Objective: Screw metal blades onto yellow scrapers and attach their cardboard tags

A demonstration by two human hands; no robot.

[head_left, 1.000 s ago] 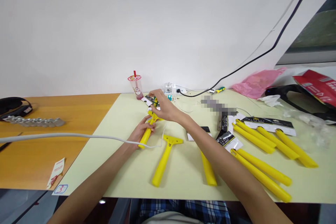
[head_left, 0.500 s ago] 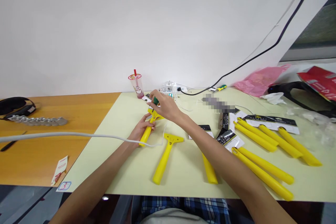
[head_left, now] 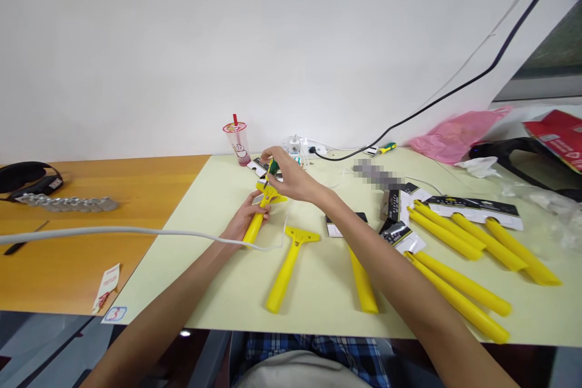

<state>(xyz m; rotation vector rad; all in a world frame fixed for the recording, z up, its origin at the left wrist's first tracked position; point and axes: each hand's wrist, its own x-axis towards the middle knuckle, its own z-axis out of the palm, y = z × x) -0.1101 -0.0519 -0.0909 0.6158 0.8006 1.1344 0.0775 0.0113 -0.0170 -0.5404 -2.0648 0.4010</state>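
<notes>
My left hand (head_left: 249, 216) is wrapped round a yellow scraper (head_left: 254, 229), whose wide head points away from me. Above that head my right hand (head_left: 291, 177) grips a screwdriver (head_left: 273, 167) with a green handle, its shaft angled down to the scraper head. Whether the tip sits in a screw is too small to tell. A second yellow scraper (head_left: 287, 267) lies on the table, just right of my left hand. Under my right forearm a yellow handle (head_left: 362, 282) lies partly hidden, beside a black-and-white card (head_left: 336, 228).
Several yellow handles (head_left: 459, 288) with cards lie at the right. A drink cup (head_left: 237, 144) stands behind my hands, near a power strip (head_left: 300, 147). A white cable (head_left: 136, 231) crosses in front of my left forearm. Another yellow-green screwdriver (head_left: 388, 147) lies by the wall.
My right hand has shifted its grip on the screwdriver, and more of the green handle shows. The left hand still holds the scraper. The view has shifted slightly.
</notes>
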